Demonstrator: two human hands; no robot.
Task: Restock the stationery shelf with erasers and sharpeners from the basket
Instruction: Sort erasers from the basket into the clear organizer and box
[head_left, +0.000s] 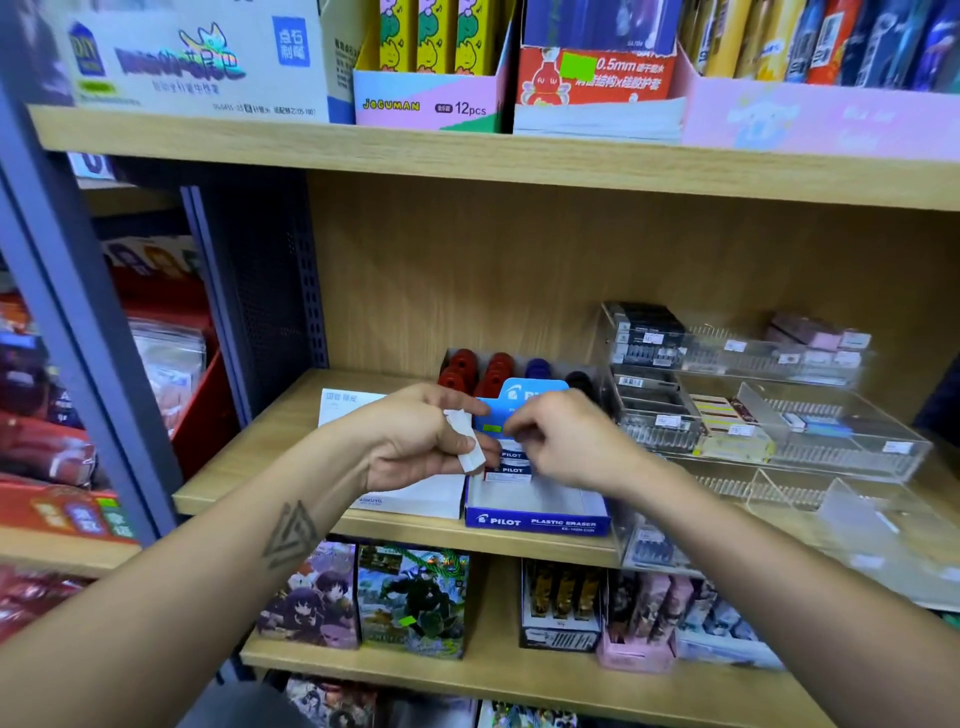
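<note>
Both hands are held over the front edge of the wooden shelf. The left hand is curled, and white erasers are held in its grip between the fingers. The right hand is bent at the knuckles, with a Pilot eraser pinched at its fingertips just above the blue Pilot plastic eraser box, which stands at the front edge. A white box sits just beside it on the left. Red and dark sharpeners are ranged behind, and clear acrylic trays occupy the right part.
</note>
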